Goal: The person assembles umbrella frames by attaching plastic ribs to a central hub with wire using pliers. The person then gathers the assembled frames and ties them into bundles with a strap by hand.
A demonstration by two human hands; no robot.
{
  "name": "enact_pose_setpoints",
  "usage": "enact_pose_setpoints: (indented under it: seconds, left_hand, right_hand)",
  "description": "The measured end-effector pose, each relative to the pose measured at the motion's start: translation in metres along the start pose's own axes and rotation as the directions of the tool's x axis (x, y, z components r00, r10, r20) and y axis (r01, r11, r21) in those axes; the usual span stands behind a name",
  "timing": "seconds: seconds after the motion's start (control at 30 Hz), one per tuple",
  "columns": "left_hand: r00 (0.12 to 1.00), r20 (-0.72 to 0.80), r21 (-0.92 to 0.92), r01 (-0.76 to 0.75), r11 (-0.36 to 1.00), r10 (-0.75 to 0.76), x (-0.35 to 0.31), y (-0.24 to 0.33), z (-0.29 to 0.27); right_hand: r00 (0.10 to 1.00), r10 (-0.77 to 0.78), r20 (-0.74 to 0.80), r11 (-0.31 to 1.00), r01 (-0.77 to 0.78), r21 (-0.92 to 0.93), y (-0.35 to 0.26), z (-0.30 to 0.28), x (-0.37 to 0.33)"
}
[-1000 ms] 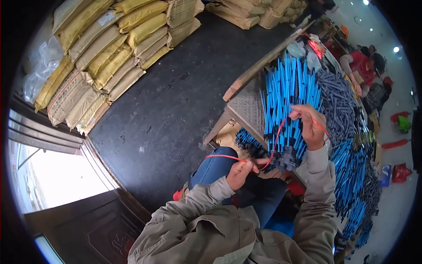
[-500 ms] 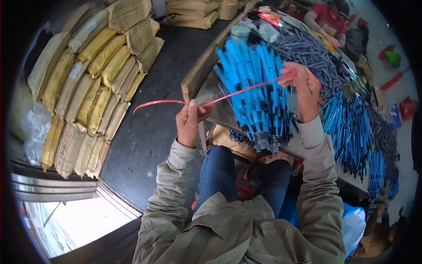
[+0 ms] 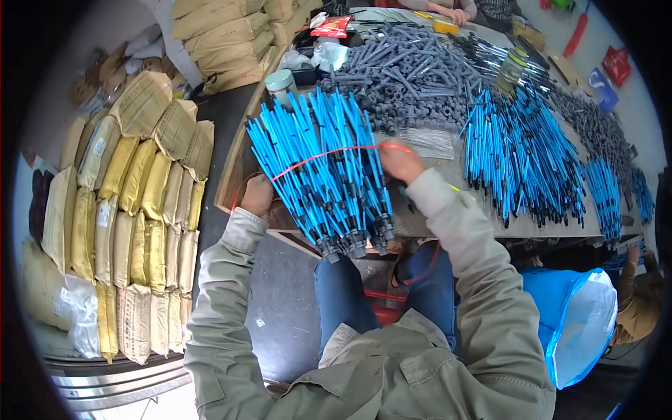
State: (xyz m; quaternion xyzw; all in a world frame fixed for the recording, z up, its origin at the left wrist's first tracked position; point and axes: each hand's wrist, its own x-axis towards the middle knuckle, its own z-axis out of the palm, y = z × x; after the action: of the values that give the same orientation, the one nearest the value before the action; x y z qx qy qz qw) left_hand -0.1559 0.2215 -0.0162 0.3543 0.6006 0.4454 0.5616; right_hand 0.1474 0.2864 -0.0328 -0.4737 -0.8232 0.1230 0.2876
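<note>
A fanned bundle of blue sticks with black and grey fittings (image 3: 315,157) lies at the table's front left corner, its grey ends toward me. Across its top runs a thin red strap (image 3: 311,160). My left hand (image 3: 258,195), at the bundle's left side, is closed on one part of the strap. On the right side, my right hand (image 3: 401,159) pinches the strap too, and a loose length of it hangs down by my knee. The strap's underside run, if any, is hidden by the bundle.
Grey plastic tubes (image 3: 420,70) are heaped behind the bundle, near a lidded jar (image 3: 281,85). More blue sticks (image 3: 521,157) lie to the right. Stacked paper sacks (image 3: 133,182) stand at left. A blue bag (image 3: 560,308) is at lower right. Another person's hands (image 3: 456,14) are across the table.
The red strap, stretched in the air between my hands before, now lies across the bundle. Both hands have come to the bundle's sides, and my view has turned.
</note>
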Motion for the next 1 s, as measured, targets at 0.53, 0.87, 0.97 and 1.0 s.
enact_pose_setpoints:
  seconds: [0.53,0.87,0.97,1.0]
  left_hand:
    - [0.898,0.419,-0.263,-0.018,0.965,0.131,-0.079,-0.079,-0.082]
    - [0.896,0.23,-0.744,-0.09,0.662,0.38,-0.096,-0.137,-0.01]
    - [0.907,0.217,-0.727,-0.097,0.68,0.361,-0.097,-0.151,-0.006]
    - [0.908,0.221,-0.72,-0.094,0.688,0.356,-0.098,-0.152,-0.006]
  right_hand:
    - [0.98,0.173,-0.099,0.875,-0.107,0.472,-0.132,0.038,-0.104]
    - [0.853,0.159,-0.496,0.938,0.026,0.345,-0.133,0.035,-0.097]
    - [0.823,0.225,-0.521,0.88,0.058,0.472,-0.137,0.048,-0.095]
    - [0.815,0.239,-0.528,0.873,0.058,0.485,-0.138,0.051,-0.095]
